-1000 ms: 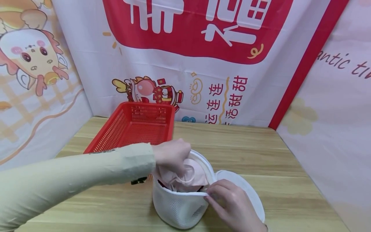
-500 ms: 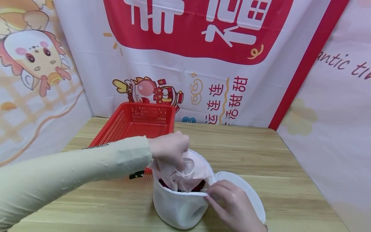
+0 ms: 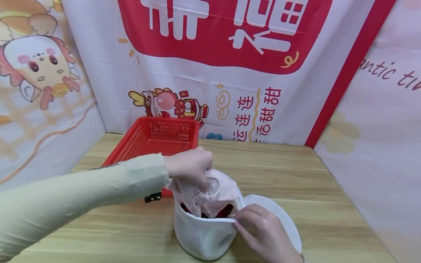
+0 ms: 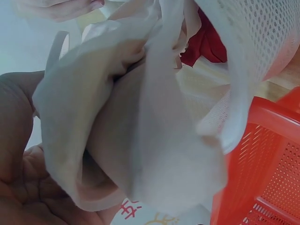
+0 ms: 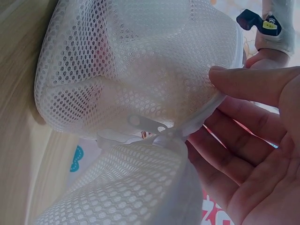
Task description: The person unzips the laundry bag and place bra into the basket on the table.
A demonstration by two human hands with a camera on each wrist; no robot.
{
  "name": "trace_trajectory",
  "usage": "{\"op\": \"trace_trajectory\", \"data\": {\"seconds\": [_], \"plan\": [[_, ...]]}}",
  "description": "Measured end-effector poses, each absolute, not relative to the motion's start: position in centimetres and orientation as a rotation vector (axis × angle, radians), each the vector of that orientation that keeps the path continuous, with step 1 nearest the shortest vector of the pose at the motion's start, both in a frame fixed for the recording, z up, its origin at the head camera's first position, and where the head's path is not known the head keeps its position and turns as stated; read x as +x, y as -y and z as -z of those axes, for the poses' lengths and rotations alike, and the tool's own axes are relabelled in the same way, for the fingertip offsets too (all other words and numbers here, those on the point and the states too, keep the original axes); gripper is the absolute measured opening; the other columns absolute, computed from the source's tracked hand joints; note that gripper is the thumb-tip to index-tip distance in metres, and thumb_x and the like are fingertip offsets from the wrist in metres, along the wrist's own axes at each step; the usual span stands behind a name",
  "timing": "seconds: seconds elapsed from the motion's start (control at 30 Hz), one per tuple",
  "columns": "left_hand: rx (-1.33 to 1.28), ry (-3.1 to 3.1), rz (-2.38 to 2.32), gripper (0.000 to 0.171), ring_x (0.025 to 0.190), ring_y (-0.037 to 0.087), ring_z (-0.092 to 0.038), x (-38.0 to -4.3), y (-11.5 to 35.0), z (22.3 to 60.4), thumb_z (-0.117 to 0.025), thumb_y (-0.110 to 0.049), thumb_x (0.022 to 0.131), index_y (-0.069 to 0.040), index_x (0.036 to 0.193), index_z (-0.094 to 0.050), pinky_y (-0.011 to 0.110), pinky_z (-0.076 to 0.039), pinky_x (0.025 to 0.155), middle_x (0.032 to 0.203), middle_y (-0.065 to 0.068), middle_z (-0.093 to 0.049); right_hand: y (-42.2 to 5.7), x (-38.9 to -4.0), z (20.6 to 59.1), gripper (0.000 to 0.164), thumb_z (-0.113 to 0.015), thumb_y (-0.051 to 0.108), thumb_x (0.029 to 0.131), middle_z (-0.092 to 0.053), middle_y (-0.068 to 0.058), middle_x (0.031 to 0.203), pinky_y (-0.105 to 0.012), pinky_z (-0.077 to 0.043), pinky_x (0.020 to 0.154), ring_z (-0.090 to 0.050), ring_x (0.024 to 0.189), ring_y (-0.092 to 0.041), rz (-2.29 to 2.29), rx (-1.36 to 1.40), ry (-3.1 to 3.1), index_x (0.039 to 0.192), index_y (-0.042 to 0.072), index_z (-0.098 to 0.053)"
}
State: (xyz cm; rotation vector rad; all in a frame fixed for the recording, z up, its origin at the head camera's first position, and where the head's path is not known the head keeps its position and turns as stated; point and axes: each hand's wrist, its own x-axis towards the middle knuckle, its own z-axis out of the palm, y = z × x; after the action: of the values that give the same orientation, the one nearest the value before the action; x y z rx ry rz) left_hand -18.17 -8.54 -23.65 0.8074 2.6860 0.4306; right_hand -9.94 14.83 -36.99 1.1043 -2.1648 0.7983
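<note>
A white mesh laundry bag (image 3: pixel 204 237) stands on the table with its round lid (image 3: pixel 279 215) folded open to the right. My left hand (image 3: pixel 192 166) grips a pale pink garment (image 3: pixel 217 199) with a thin strap loop, drawn partly up out of the bag's mouth. In the left wrist view the pale cloth (image 4: pixel 183 154) hangs in folds beside the palm. Dark red cloth (image 4: pixel 211 42) shows deeper in the bag. My right hand (image 3: pixel 266 230) pinches the bag's rim at the front right, near the zipper pull (image 5: pixel 146 123) in the right wrist view.
A red plastic basket (image 3: pixel 194 137) with slotted sides sits behind and left of the bag, partly behind my left forearm. The wood-grain table (image 3: pixel 276 164) ends at printed cloth walls at the back and sides.
My left hand has risen slightly and moved left, pulling the pink garment higher, so more dark red cloth shows beneath it. My right hand has stayed at the rim.
</note>
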Motion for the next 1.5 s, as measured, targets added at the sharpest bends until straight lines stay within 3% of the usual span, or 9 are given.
{"op": "trace_trajectory", "data": {"seconds": [0.37,0.57,1.1,1.5], "plan": [[0.771,-2.712,-0.506,0.019,0.061,0.014,-0.064,-18.5,9.8,23.3,-0.089,-0.021,0.069,-0.017,0.079,-0.074,0.027,-0.055,0.054,0.067,-0.006,-0.065,-15.0,-10.2,37.4,0.012,-0.068,0.025,0.094,-0.066,0.005,0.091,-0.023,-0.053,0.072,-0.064,0.082,-0.010,-0.785,1.135,2.114,0.089,0.015,-0.071],[0.782,-2.687,-0.579,0.011,0.060,0.016,-0.064,-18.8,10.0,22.6,-0.085,-0.015,0.074,-0.015,0.075,-0.075,0.028,-0.055,0.054,0.064,-0.003,-0.065,-15.0,-10.3,37.4,0.011,-0.069,0.024,0.093,-0.066,0.005,0.090,-0.023,-0.053,0.072,-0.064,0.082,-0.011,-0.781,1.139,2.106,0.089,0.014,-0.071],[0.752,-2.734,-0.632,0.012,0.057,0.018,-0.063,-20.2,11.3,21.4,-0.086,-0.018,0.074,-0.012,0.072,-0.075,0.030,-0.055,0.054,0.060,-0.002,-0.065,-14.9,-10.0,36.8,0.028,-0.056,0.035,0.100,-0.066,0.008,0.091,-0.023,-0.052,0.074,-0.063,0.083,-0.007,-0.790,1.109,2.160,0.087,0.015,-0.071],[0.738,-2.777,-0.668,0.009,0.057,0.018,-0.062,-20.6,12.1,20.8,-0.085,-0.015,0.075,-0.011,0.075,-0.077,0.030,-0.056,0.055,0.061,-0.001,-0.066,-15.0,-10.1,36.8,0.025,-0.058,0.033,0.099,-0.065,0.008,0.091,-0.023,-0.052,0.074,-0.063,0.084,-0.006,-0.797,1.111,2.168,0.087,0.015,-0.071]]}}
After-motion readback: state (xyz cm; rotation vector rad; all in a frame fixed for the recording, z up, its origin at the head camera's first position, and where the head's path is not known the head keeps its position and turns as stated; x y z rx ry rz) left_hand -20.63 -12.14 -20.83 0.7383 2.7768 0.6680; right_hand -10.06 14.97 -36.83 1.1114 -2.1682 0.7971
